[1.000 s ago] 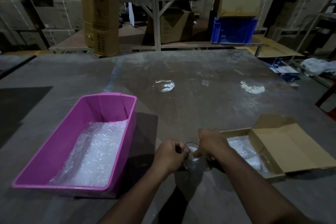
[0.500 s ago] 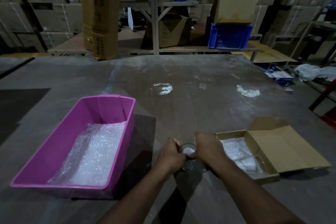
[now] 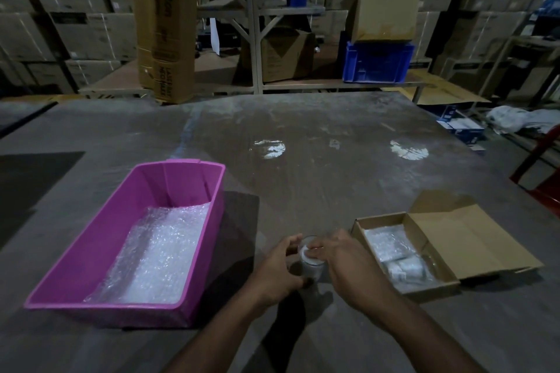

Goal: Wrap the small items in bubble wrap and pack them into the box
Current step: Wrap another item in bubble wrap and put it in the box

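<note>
The small clear glass tumbler [image 3: 309, 262] stood upright on the grey surface [image 3: 318, 166], its long axis vertical, with a wad of white bubble wrap showing at its mouth. It sat between my two hands, just left of the open brown cardboard box [image 3: 441, 254]. My left hand [image 3: 280, 271] curled round its left side, fingers [image 3: 291, 244] bent against the glass and steadying it. My right hand [image 3: 342, 262] came at it from the box side, fingertips pinched together on the white wrap at the rim; how deep they reached I could not tell in that dim light.

I judged I was stuffing or tucking the wrap at the mouth, so the wrapping step was not yet finished. What mattered for the coming move was that the tumbler lay directly left of the box, close beside its near wall, and my right hand was the one nearer the box. A short carry rightwards over that wall would bring it in, where wrapped white bundles [image 3: 403, 268] already lay.

Well to the left of the box sat a pink plastic tub [image 3: 121, 239] with a sheet of bubble wrap [image 3: 160, 254] lying in its bottom. Far behind the box, beyond the surface, were a blue crate [image 3: 377, 62] and stacked cartons on shelving.
</note>
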A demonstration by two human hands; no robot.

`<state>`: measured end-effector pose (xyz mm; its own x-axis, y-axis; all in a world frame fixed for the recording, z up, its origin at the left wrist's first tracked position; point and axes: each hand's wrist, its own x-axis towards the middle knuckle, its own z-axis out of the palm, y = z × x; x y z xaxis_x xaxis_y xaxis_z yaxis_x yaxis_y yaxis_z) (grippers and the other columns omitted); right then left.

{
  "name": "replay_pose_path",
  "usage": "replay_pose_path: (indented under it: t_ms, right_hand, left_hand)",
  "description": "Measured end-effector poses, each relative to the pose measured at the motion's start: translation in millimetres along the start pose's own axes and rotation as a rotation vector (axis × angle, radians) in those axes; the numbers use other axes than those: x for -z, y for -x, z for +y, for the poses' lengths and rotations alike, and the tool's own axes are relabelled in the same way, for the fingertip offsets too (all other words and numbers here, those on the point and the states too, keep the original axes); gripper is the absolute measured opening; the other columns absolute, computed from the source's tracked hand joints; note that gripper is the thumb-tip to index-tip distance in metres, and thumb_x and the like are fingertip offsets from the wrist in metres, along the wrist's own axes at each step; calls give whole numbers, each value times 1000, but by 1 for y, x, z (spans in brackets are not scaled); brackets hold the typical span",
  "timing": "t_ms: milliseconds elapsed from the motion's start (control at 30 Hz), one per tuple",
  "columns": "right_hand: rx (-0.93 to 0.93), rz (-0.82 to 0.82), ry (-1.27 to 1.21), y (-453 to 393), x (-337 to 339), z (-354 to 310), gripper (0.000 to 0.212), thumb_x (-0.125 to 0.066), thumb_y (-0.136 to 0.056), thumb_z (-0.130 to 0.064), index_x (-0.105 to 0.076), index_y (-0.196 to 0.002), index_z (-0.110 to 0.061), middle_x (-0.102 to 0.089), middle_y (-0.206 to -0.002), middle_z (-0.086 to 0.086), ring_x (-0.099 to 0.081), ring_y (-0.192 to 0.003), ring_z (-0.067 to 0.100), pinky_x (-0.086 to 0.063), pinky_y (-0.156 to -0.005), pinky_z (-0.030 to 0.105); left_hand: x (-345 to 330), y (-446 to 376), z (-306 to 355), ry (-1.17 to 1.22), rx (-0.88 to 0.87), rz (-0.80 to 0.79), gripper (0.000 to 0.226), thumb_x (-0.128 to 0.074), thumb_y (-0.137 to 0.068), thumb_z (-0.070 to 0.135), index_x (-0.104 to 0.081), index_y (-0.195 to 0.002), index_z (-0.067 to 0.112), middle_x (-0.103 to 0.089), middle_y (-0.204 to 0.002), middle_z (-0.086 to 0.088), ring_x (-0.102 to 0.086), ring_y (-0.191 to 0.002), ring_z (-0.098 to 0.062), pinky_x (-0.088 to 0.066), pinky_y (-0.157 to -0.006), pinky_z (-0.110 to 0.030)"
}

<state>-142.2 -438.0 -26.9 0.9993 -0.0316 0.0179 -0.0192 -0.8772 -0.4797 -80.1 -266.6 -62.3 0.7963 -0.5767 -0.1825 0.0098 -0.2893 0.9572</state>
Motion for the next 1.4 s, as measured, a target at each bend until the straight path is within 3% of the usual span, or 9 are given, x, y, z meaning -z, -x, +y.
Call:
replay_pose_path:
  t_ms: [133, 267, 400, 667, 833, 967, 1133, 1267, 1400]
  right_hand:
    - [129, 57, 115, 15, -8, -3, 42, -66, -82, -1, -73, -115, -25, -62, -112, 1, -55, -107, 25, -48, -92, 44]
    - [41, 214, 66, 14, -10, -8, 27, -63, -74, -23, -73, -93, -39, -54, -85, -16, -61, -79, 18, -53, -70, 35]
    - [-65, 68, 109, 11, -16, -8, 35, -43, -88, -42, -66, -114, -42, -50, -99, -11, -54, -92, 17, -46, -85, 31]
    - [-46, 51, -59, 13, -20, -9, 43, -54, -93, -15, -61, -133, -28, -62, -132, -7, -55, -116, 4, -32, -92, 3]
    - [-61, 156, -120, 26, -21, -2, 46, -59, -84, -11, -67, -125, -31, -66, -128, -14, -55, -117, 4, -44, -103, 22]
    - [-14, 232, -309, 39, -5, -3, 46, -60, -83, -11, -67, -123, -33, -64, -123, -18, -54, -111, -2, -47, -96, 23]
    - [-56, 308, -402, 46, 25, 10, 71, -78, -79, -16, -48, -136, -47, -44, -128, -33, -49, -121, 0, -51, -94, 19]
    - [-93, 266, -546, 57, 50, 22, 81, -85, -76, -13, -47, -143, -38, -53, -136, -15, -53, -126, 1, -52, -94, 18]
    - [-116, 253, -500, 67, 73, 46, 85, -91, -70, -22, -49, -141, -43, -54, -137, -13, -58, -120, 4, -59, -89, 32]
  left_hand:
    - [-13, -1, -2, 16, -54, 79, 68, -82, -73, -8, -56, -131, 18, -67, -126, 0, -68, -105, -3, -56, -84, -22]
    - [-15, -2, -6, -19, -46, 152, 65, -86, -68, 11, -61, -124, 31, -71, -118, 9, -69, -108, -9, -57, -95, -37]
    - [-17, -2, -10, -41, -61, 176, 59, -85, -70, 12, -62, -119, 35, -72, -115, 14, -68, -107, -3, -56, -96, -35]
    - [-18, -7, -16, -40, -40, 187, 57, -83, -56, 44, -64, -109, 33, -75, -108, 10, -71, -101, -9, -57, -94, -46]
    - [-22, -8, -19, -82, -55, 187, 54, -84, -56, 44, -65, -106, 34, -75, -106, 11, -71, -101, -10, -57, -93, -46]
    - [-23, -6, -17, -95, -83, 190, 45, -90, -70, 14, -65, -105, 27, -75, -102, 13, -72, -99, -11, -59, -88, -37]
    - [-30, -4, 4, -172, -203, 186, 51, -91, -71, 21, -62, -112, 32, -69, -110, 16, -62, -100, 12, -52, -80, -11]
    - [-41, -7, 34, -278, -362, 118, 56, -88, -74, 28, -63, -124, 27, -65, -119, 12, -62, -106, 4, -55, -90, -24]
    - [-57, -19, 60, -424, -466, 91, 62, -85, -71, 32, -63, -128, 23, -61, -115, 7, -62, -105, -10, -54, -91, -34]
